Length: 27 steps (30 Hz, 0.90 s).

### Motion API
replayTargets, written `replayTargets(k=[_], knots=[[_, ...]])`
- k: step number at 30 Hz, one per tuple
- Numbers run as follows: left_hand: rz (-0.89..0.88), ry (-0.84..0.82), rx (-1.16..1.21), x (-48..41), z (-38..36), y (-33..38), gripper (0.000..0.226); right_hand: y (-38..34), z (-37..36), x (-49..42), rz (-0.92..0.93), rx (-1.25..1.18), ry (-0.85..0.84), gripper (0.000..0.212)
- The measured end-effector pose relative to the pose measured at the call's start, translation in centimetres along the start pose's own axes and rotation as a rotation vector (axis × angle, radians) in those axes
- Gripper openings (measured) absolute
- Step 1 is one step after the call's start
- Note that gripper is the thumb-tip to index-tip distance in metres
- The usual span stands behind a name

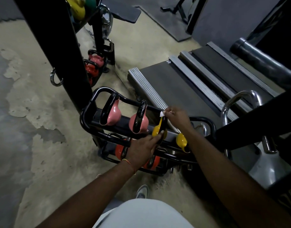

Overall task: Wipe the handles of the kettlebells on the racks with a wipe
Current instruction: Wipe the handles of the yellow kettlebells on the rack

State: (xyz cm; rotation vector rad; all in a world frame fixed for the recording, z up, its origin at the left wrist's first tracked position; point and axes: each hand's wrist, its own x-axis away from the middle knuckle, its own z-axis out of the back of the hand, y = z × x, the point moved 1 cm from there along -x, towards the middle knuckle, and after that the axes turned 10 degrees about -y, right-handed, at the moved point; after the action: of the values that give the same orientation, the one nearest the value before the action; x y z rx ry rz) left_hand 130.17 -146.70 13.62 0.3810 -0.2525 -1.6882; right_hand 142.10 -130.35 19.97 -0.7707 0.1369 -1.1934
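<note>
Pinching a small white wipe (161,114) between thumb and fingertips, the right hand (177,117) presses it against the far, upper end of the black handle (164,125) of a yellow kettlebell (156,131). That kettlebell sits third along the top tier of a black tubular rack (86,116). The left hand (141,148) reaches in from the near side with its fingers stretched fairly straight. One fingertip lies on the near end of the same handle, just above the rack's front rail, and the hand is not closed round anything that can be seen. Two pink kettlebells (114,112) stand to the left of the yellow one on the same tier, their black handles pointing up. A second yellow kettlebell (181,142) sits to its right, partly hidden by the right forearm. Orange kettlebells (119,151) lie on the lower tier, partly covered by the left hand and wrist. A thin orange thread (128,162) circles the left wrist. Beyond the rack lies a treadmill (166,83) with ribbed metal side rails, and a black post (59,46) with a metal ring (55,78) rises to the left. The floor (34,112) is patchy and worn, and a grey shoe (142,191) shows near the bottom.
</note>
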Motion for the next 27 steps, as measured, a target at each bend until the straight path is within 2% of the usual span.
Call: replayTargets(k=[2, 4, 6, 8, 11, 14, 17, 21, 24, 27], knots=[[0.004, 0.002, -0.014, 0.0, -0.5, 0.0, 0.07, -1.3, 1.5, -1.9, -0.017, 0.263, -0.221, 0.02], [0.014, -0.001, -0.032, -0.1, -1.1, -0.1, 0.077, -3.5, 2.1, -2.5, 0.051, 0.53, -0.43, 0.025], [0.013, 0.024, -0.02, -0.1, -1.3, 0.0, 0.075, -5.7, 1.8, -2.5, 0.135, 0.769, -0.58, 0.032], [0.003, 0.069, 0.037, 0.2, -1.2, 0.3, 0.062, -6.8, 0.7, -2.4, 0.169, 0.946, -0.655, 0.034], [0.0, 0.099, 0.061, 0.5, -1.1, 0.6, 0.059, -7.3, -0.6, -2.2, 0.216, 1.128, -0.738, 0.037], [0.03, 0.098, 0.042, 0.5, -1.1, 0.6, 0.057, -7.0, -0.2, -2.8, 0.238, 1.178, -0.728, 0.032], [0.043, 0.077, 0.011, 0.3, -1.0, 0.8, 0.062, -6.3, 1.6, -3.8, 0.249, 1.102, -0.602, 0.032], [0.057, 0.05, -0.017, 0.1, -1.4, 0.6, 0.078, -3.7, 2.6, -3.5, 0.183, 0.768, -0.407, 0.021], [0.046, 0.068, 0.046, 0.0, -1.2, 0.5, 0.061, -0.8, 1.5, -1.9, 0.099, 0.358, -0.182, 0.021], [0.045, 0.073, 0.01, -0.1, -0.9, 0.6, 0.056, 0.8, -0.5, 0.3, -0.048, -0.158, -0.017, 0.021]])
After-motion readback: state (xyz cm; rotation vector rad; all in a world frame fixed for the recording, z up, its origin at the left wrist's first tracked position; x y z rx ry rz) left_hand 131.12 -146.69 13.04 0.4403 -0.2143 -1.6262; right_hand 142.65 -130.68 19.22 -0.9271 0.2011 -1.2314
